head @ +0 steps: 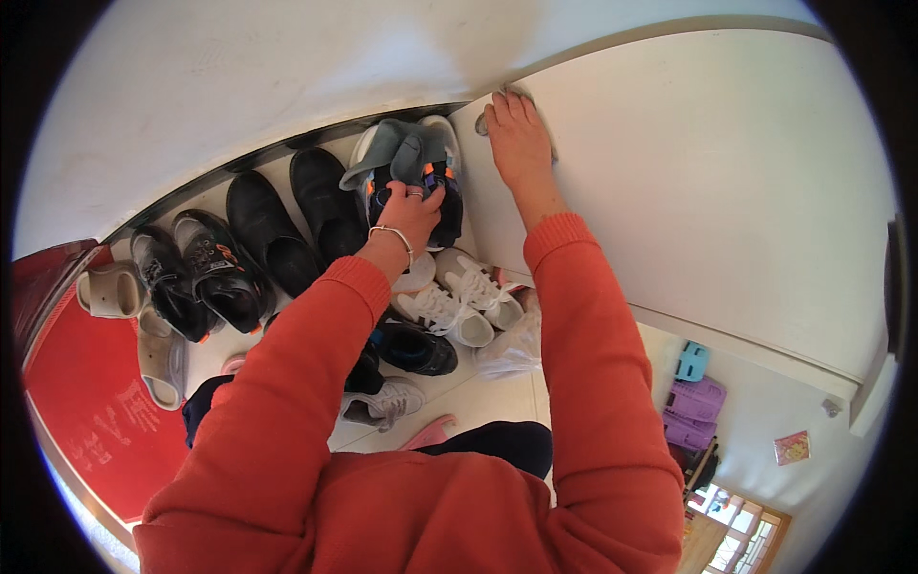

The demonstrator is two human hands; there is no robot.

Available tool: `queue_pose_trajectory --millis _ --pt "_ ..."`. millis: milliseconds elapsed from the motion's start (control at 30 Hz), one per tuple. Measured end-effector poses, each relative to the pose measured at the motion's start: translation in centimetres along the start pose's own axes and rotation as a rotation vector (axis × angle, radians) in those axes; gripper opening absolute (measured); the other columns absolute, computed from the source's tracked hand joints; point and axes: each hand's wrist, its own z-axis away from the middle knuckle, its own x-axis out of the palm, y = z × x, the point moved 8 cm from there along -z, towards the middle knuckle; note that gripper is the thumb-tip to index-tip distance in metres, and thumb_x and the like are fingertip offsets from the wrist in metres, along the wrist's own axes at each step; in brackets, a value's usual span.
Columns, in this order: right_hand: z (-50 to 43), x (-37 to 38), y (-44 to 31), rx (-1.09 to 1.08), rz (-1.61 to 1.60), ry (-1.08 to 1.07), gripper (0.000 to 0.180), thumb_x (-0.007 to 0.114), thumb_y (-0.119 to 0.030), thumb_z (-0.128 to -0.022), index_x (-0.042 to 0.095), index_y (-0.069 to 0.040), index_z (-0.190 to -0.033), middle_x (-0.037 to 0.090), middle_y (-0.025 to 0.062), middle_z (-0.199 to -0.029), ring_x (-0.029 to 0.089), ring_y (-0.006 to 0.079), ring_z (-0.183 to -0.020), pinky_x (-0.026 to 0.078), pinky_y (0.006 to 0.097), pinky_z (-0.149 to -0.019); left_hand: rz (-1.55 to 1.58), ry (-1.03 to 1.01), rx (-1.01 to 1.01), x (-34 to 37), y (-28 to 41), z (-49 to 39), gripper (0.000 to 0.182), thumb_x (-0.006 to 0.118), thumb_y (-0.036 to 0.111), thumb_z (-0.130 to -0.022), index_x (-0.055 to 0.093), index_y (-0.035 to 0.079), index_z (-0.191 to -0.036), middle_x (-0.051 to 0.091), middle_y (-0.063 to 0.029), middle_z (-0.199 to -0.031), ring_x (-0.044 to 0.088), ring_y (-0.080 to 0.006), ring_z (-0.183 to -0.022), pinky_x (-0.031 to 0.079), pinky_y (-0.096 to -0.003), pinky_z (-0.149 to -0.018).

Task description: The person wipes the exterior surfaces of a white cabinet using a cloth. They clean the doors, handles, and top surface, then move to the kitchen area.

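Observation:
My left hand (412,219), with a bracelet and a ring, grips dark shoes (450,215) with orange and purple details. They rest over white footwear (439,128), and a grey, soft-looking item (391,147) lies across their far end. My right hand (518,140) presses a greyish cloth (554,147), mostly hidden beneath it, against a white panel (688,172). Left of my left hand stand black slip-on shoes (262,222) and black lace-up shoes (215,269). White sneakers (459,305) sit below my left hand.
Beige slippers (161,351) lie by a red mat (100,409). A black shoe (416,348), a greyish-white sneaker (387,403) and a clear plastic bag (513,344) are on the tiled floor. A wall (215,79) runs behind the row. Purple and blue plastic items (696,398) appear at lower right.

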Motion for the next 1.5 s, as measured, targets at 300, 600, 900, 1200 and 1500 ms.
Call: queue_pose_trajectory --millis 300,600,900,1200,1500 --pt "13.5 6.3 -7.2 0.257 -0.481 -0.518 0.018 0.054 -0.011 -0.082 0.064 -0.001 -0.095 0.061 0.016 -0.102 0.055 0.0322 -0.105 0.045 0.0411 -0.095 -0.053 -0.033 0.036 -1.6 -0.2 0.0 0.035 0.059 0.025 -0.086 0.065 0.018 -0.119 0.043 -0.0031 -0.146 0.051 -0.0297 -0.12 0.027 -0.0631 -0.102" --pt "6.7 -1.0 -2.7 0.033 -0.064 -0.231 0.032 0.054 -0.012 -0.081 0.062 -0.003 -0.111 0.059 0.0135 -0.119 0.052 0.0288 -0.114 0.042 0.0396 -0.1 -0.012 -0.057 0.186 -0.2 2.0 -5.2 0.046 0.059 0.024 -0.089 0.051 0.027 -0.135 0.042 -0.0086 -0.143 0.035 -0.0374 -0.137 0.034 -0.0656 -0.101" --pt "-0.5 6.4 -1.6 0.08 -0.114 -0.288 0.027 0.054 -0.012 -0.084 0.066 -0.004 -0.107 0.06 0.0073 -0.122 0.05 0.0241 -0.121 0.038 0.0356 -0.107 -0.11 -0.217 0.091 1.9 1.0 -3.8 0.038 0.063 0.021 -0.084 0.061 0.023 -0.122 0.054 -0.0127 -0.127 0.049 -0.0422 -0.121 0.054 -0.0552 -0.072" --pt "6.0 14.5 -8.1 0.125 -0.304 -0.478 0.04 0.051 -0.01 -0.085 0.058 0.0 -0.123 0.059 0.0114 -0.122 0.05 0.0277 -0.119 0.036 0.0382 -0.109 -0.055 -0.133 0.024 2.5 0.2 -3.2 0.042 0.064 0.023 -0.086 0.055 0.027 -0.126 0.048 -0.0097 -0.137 0.041 -0.0362 -0.131 0.044 -0.0532 -0.084" --pt "17.0 10.8 -11.8 0.478 -0.522 -0.464 0.052 0.052 -0.004 -0.082 0.048 0.004 -0.133 0.05 0.0187 -0.135 0.051 0.0358 -0.118 0.039 0.042 -0.105 -0.071 -0.075 0.023 1.6 0.1 -2.9 0.04 0.06 0.019 -0.086 0.052 0.025 -0.125 0.048 -0.0068 -0.135 0.044 -0.0316 -0.127 0.044 -0.0481 -0.086"
